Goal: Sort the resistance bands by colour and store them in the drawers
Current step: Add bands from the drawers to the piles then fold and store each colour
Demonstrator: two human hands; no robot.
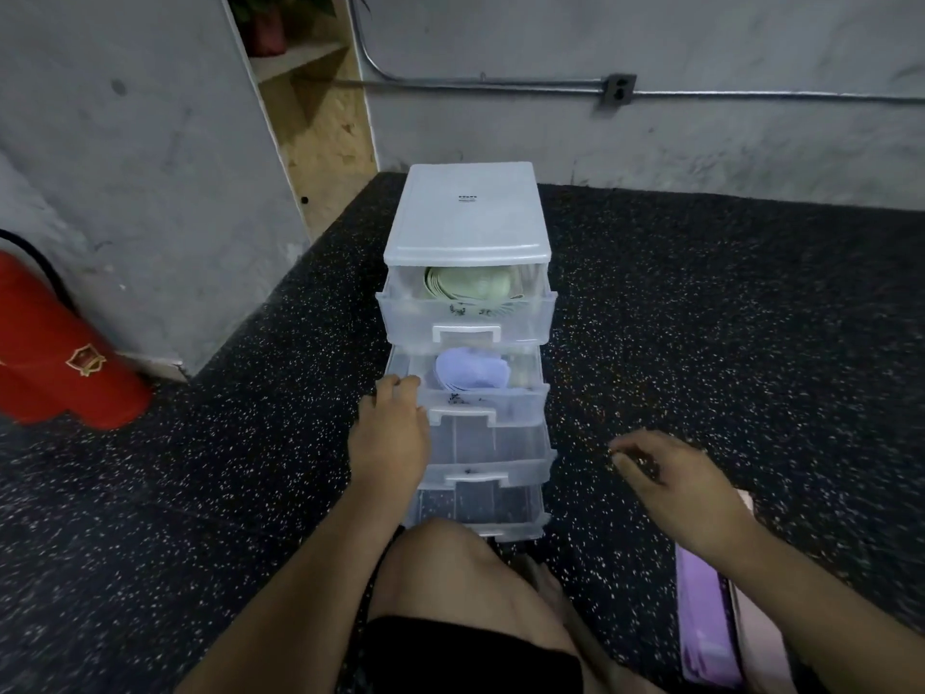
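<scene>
A clear plastic drawer unit point(468, 217) stands on the speckled floor, all its drawers pulled out. Pale green bands point(470, 283) lie in the top drawer. Light purple bands point(473, 375) lie in the second drawer point(480, 398). The two lower drawers look bare. My left hand point(393, 428) rests on the second drawer's left front corner, fingertips over its rim. My right hand point(670, 485) hovers to the right of the unit, fingers loosely curled, holding nothing. A purple band point(706, 618) and a pink band point(761, 638) lie flat on the floor under my right forearm.
A red fire extinguisher point(55, 353) lies at the left by the grey wall. My bent knee point(450, 568) is right in front of the lowest drawer. A metal conduit and socket point(618, 90) run along the back wall.
</scene>
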